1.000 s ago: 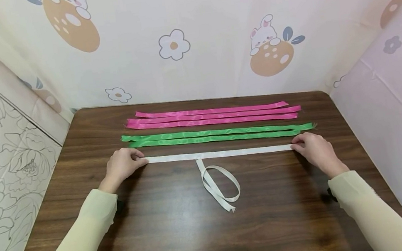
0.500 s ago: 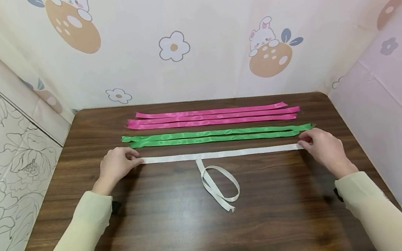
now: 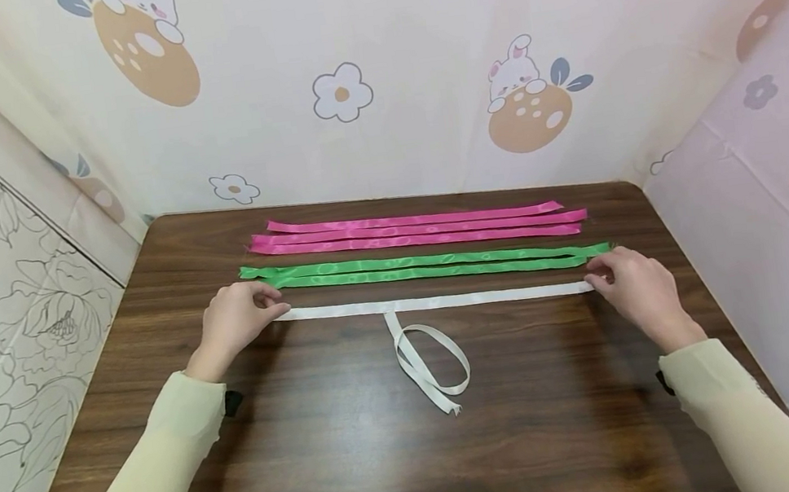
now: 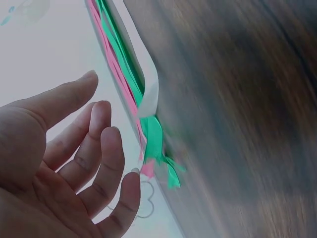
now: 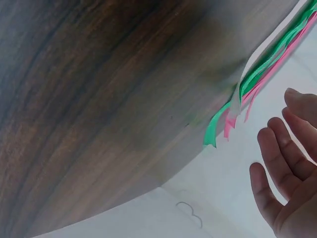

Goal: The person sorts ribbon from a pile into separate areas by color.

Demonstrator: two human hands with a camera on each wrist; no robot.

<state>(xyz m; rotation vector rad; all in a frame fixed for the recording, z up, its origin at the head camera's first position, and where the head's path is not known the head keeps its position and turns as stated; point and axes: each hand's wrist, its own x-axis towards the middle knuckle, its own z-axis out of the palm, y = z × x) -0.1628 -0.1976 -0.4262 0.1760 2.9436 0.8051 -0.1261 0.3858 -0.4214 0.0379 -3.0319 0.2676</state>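
Note:
A long white ribbon (image 3: 438, 302) lies stretched straight across the dark wooden table. My left hand (image 3: 234, 325) hovers over its left end; in the left wrist view the thumb and fingers (image 4: 113, 148) are spread apart, with nothing between them. At the opposite end is my right hand (image 3: 640, 290), its fingers (image 5: 272, 148) loosely bent and apart from the white ribbon (image 5: 237, 96) in the right wrist view. A second white ribbon (image 3: 420, 370) lies looped below the straight one, its upper end close to it.
Behind the white ribbon lie green ribbons (image 3: 412, 267), roughly parallel to it. Several pink ribbons (image 3: 415, 229) lie farther back, near the table's (image 3: 393, 476) rear edge. A patterned curtain (image 3: 410, 72) hangs behind the table.
Both hands moved outward along the white ribbon, drawing it straight. Since then the left hand has come off its end and shifted slightly right; the right hand has let go too.

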